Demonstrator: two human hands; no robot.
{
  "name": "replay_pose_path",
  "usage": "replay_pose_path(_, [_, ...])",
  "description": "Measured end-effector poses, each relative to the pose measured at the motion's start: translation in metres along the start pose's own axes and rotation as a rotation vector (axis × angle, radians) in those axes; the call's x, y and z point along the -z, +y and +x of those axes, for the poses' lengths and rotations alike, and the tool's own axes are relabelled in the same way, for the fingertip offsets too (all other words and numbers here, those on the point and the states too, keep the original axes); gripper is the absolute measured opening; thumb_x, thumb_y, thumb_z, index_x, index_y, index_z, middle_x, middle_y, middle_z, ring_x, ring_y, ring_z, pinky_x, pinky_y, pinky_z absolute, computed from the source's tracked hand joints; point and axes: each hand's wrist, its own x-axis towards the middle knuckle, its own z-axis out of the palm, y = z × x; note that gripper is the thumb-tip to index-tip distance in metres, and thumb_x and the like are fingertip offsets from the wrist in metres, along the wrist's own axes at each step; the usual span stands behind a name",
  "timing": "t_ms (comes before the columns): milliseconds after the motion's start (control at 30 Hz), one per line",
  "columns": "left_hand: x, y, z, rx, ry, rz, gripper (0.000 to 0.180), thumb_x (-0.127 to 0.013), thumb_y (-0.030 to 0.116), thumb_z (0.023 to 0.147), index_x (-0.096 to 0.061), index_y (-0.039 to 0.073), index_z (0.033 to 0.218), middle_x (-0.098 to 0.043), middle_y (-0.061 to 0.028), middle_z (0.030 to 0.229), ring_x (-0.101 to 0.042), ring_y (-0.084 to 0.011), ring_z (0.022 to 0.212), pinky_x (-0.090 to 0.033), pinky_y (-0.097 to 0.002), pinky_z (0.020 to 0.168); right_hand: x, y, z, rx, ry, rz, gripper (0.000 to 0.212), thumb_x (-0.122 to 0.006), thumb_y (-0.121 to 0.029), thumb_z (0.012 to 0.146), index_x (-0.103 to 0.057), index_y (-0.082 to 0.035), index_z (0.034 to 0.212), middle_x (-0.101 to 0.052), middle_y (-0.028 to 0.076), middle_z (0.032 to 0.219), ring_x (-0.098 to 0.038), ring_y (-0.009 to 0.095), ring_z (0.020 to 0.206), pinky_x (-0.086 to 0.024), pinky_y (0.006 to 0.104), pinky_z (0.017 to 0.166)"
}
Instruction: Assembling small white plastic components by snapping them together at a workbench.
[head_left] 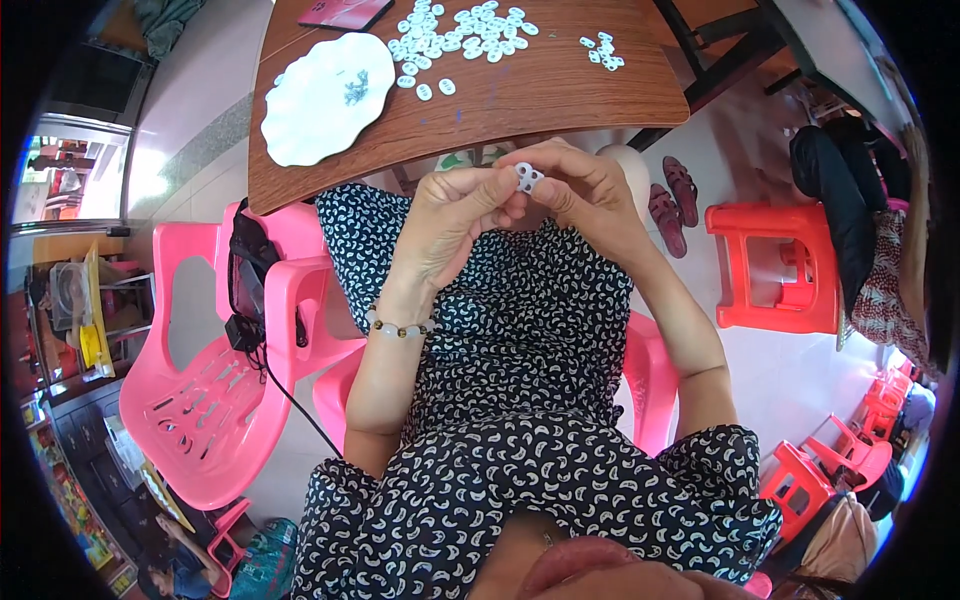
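Just off the table's front edge, a small white plastic piece with dark round holes [528, 178] is pinched between my two hands. My left hand [462, 210] grips its left side with thumb and fingers. From the other side, the thumb and curled fingers of my right hand [585, 188] close on it, and they hide part of it. Many loose white oval pieces with holes [425, 45] lie spread on the wooden table [550, 90]. A smaller group of white pieces [603, 52] sits apart at the right. Tiny dark bits [356, 88] rest on a white wavy-rimmed plate [308, 115].
A pink flat item [343, 12] lies at the table's far left. Beside me on the left stands a pink chair [200, 410] with a dark bag [250, 265] and a cable. To the right are a red stool [775, 265] and a pair of sandals [668, 215] on the floor.
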Motion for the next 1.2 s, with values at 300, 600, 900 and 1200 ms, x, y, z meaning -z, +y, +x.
replay_pose_path(300, [-0.005,0.000,0.000,0.006,0.003,0.057,0.020,-0.066,0.017,0.088,-0.070,-0.001,0.095,-0.066,-0.0046,0.078,-0.061,-0.0091,0.069,-0.050,-0.0208,0.065,-0.004,0.003,-0.001,-0.021,0.030,0.096,0.041,-0.058,-0.033,0.093,-0.060,-0.003,0.122,-0.059,0.002,0.106,-0.056,0.008,0.092,-0.047,0.0193,0.070])
replay_pose_path(600, [-0.008,0.001,-0.004,0.006,0.003,0.072,0.019,-0.063,0.015,0.090,-0.068,-0.002,0.096,-0.065,-0.0048,0.080,-0.059,-0.0106,0.071,-0.049,-0.0218,0.065,-0.005,0.006,-0.002,0.000,-0.030,0.106,0.034,-0.059,-0.026,0.093,-0.063,-0.007,0.121,-0.055,0.000,0.094,-0.051,0.004,0.075,-0.043,0.0171,0.063])
replay_pose_path(900, [-0.011,0.005,-0.008,0.011,0.028,0.087,0.016,-0.064,0.012,0.089,-0.069,-0.003,0.094,-0.066,-0.0070,0.076,-0.062,-0.0125,0.068,-0.050,-0.0212,0.063,-0.013,0.002,-0.004,0.046,0.010,0.156,0.033,-0.060,-0.025,0.093,-0.063,-0.006,0.119,-0.055,0.000,0.091,-0.055,0.005,0.081,-0.048,0.0185,0.069])
replay_pose_path(1200, [-0.013,-0.001,-0.013,-0.020,0.080,0.078,0.016,-0.064,0.012,0.088,-0.069,-0.003,0.091,-0.067,-0.0070,0.075,-0.063,-0.0124,0.068,-0.050,-0.0207,0.063,-0.021,0.015,-0.006,0.146,0.121,-0.011,0.027,-0.058,-0.019,0.094,-0.065,-0.002,0.113,-0.061,0.002,0.090,-0.057,0.006,0.082,-0.049,0.0199,0.071])
